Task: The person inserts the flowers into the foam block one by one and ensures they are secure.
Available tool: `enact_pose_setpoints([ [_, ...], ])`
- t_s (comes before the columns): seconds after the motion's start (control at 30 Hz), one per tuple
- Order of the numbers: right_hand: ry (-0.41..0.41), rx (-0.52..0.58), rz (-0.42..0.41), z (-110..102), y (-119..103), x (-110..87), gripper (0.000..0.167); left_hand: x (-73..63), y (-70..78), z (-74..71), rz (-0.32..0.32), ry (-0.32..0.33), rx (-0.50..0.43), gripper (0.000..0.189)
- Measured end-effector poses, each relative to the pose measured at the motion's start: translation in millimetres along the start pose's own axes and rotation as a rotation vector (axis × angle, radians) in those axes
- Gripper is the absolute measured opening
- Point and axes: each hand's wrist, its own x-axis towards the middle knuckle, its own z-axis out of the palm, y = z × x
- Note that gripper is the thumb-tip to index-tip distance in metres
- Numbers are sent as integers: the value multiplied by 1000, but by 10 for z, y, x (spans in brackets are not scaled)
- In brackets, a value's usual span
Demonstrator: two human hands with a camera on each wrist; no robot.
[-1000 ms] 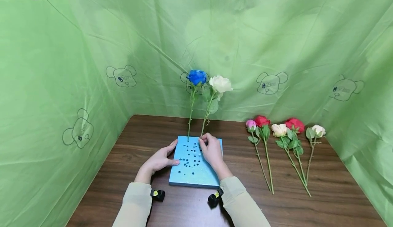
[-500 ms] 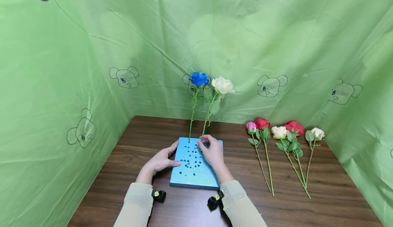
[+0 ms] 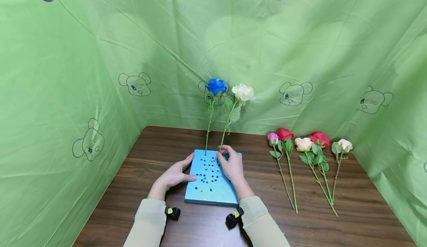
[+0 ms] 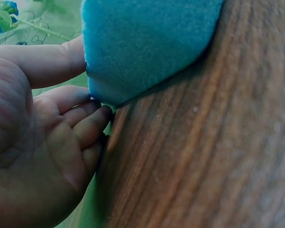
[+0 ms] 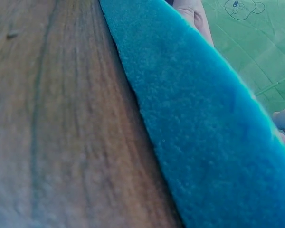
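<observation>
In the head view, a light blue foam block (image 3: 213, 196) dotted with small holes lies on the table. My left hand (image 3: 172, 174) holds its left side, thumb on the top face and fingers (image 4: 92, 126) against the side edge. Near the block's far edge, my right hand (image 3: 232, 168) pinches the low part of the stem of a white rose (image 3: 243, 92), which leans to the right. The stem's lower end is hidden by the fingers. Left of it a blue rose (image 3: 217, 86) stands nearly upright in a hole. Mostly the block's side (image 5: 180, 104) fills the right wrist view.
On the right of the wooden table (image 3: 260, 217) lie several roses: a pink one (image 3: 272, 138), a red one (image 3: 285, 134), a cream one (image 3: 303, 144), a larger red one (image 3: 320, 138) and a pale one (image 3: 345, 145). A green curtain (image 3: 186, 35) hangs behind.
The head view has shifted slightly. Over the last half second my right fingertips move a little up and right, and the white rose shifts slightly right. My left hand stays on the block.
</observation>
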Motion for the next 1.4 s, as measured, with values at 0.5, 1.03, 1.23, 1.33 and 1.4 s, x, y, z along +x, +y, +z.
enact_pose_setpoints([
  [0.5,5,26,35,-13,13,-2,28,-10,4,7,-6,-4,-1,102],
  [1.03,20,64,59,-30,-4,6,29,-3,16,-4,-6,-10,12,103],
  [1.23,23,62,59,-37,-3,2,29,-4,10,0,-3,-7,13,103],
  [1.33,27,64,59,-48,-19,2,27,-3,8,1,1,-6,20,102],
  [1.4,29,62,56,-52,-25,1,27,-4,13,-2,5,-6,28,102],
])
